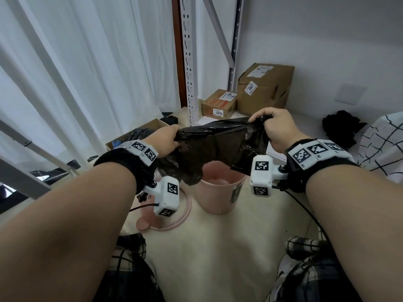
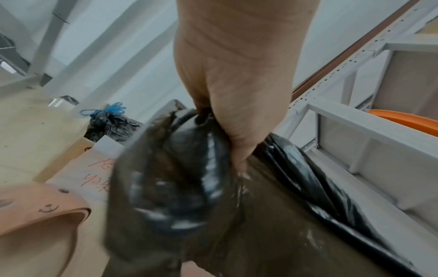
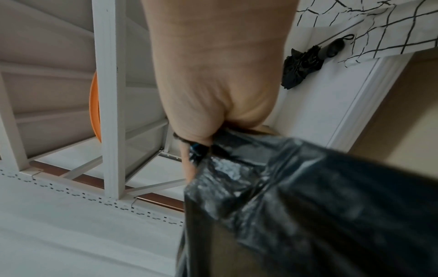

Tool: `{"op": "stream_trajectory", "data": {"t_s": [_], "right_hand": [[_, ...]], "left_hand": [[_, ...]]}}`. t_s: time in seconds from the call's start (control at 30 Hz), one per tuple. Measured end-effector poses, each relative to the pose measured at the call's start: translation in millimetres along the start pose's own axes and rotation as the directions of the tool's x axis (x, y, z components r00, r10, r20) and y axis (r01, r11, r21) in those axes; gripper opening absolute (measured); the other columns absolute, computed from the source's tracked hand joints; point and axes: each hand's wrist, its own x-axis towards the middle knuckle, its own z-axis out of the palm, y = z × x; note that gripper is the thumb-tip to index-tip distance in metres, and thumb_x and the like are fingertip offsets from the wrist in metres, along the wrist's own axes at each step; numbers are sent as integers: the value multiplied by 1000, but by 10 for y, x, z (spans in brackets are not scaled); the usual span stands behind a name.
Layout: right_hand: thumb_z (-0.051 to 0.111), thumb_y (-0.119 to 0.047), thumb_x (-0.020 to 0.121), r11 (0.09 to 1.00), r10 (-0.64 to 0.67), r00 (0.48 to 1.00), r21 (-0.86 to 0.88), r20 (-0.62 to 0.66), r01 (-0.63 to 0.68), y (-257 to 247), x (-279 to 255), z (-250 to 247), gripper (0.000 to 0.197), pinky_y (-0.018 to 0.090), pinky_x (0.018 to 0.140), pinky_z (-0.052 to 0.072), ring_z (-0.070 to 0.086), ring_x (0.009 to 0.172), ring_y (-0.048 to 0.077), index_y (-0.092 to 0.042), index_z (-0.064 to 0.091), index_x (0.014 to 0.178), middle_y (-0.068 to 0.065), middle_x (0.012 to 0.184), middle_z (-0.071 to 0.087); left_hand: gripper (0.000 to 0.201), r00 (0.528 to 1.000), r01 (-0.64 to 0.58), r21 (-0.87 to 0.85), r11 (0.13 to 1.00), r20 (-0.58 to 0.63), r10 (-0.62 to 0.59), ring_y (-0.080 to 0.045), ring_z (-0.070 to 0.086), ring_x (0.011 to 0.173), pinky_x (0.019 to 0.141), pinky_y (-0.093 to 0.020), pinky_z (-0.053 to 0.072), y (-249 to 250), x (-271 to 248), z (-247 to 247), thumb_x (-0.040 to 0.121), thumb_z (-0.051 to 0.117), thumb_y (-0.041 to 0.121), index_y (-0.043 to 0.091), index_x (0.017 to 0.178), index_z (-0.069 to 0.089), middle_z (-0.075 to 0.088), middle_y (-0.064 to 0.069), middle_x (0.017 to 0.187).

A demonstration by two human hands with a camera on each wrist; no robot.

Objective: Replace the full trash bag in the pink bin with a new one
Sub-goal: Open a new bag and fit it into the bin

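A new black trash bag hangs stretched between my two hands above the pink bin, which stands on the floor and looks empty inside. My left hand grips the bag's left edge, bunched in its fist. At the other top edge, my right hand clutches the plastic. The bag's lower part droops over the bin's far-left rim. A tied full black bag with a blue tie sits in a cardboard box to the left.
The pink lid ring lies on the floor left of the bin. Parcels and a metal shelf post stand behind. White curtains hang at left; a black umbrella and a checked cloth are at right. My knees are below.
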Motion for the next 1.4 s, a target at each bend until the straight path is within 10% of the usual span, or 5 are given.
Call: {"op": "stream_trajectory", "data": {"t_s": [0.27,0.47,0.83,1.27,1.4], "right_hand": [[48,-34,91,979,188,979,69,76,-194,-124,19,131,44,26,74,49,61,74,18,-7,71,65,6,70,70],[63,6,82,990,79,988,-124,135,-63,16,49,186,49,32,93,48,56,96,19,-2,49,128,5,97,56],[42,-11,97,958,34,986,-277,-164,-79,152,48,212,10,23,66,35,41,71,11,-18,39,90,-4,80,43],[40,-16,99,907,-117,930,-420,-349,-43,206,45,103,24,21,70,30,54,105,32,1,52,111,21,114,60],[48,-11,95,939,-79,948,-343,-307,-33,194,32,111,23,13,82,33,53,113,26,-3,53,116,14,120,58]], "left_hand": [[62,995,83,47,995,-66,-80,-25,56,99,93,-40,44,-216,-100,65,88,41,63,15,127,42,55,-5,108],[44,989,140,238,961,-76,-125,-37,53,104,88,-44,45,-332,-80,31,95,40,48,12,111,60,52,-19,109],[8,996,-18,32,999,-84,21,-26,54,90,77,-26,33,-121,-129,3,90,47,3,8,97,46,51,-6,87],[32,961,191,231,954,154,-230,-32,54,117,100,-35,38,-298,-98,128,95,42,8,4,125,51,58,-17,126],[82,935,284,394,874,88,-343,-36,45,126,102,-44,36,-321,-116,194,77,62,62,10,135,35,45,-17,136]]}}
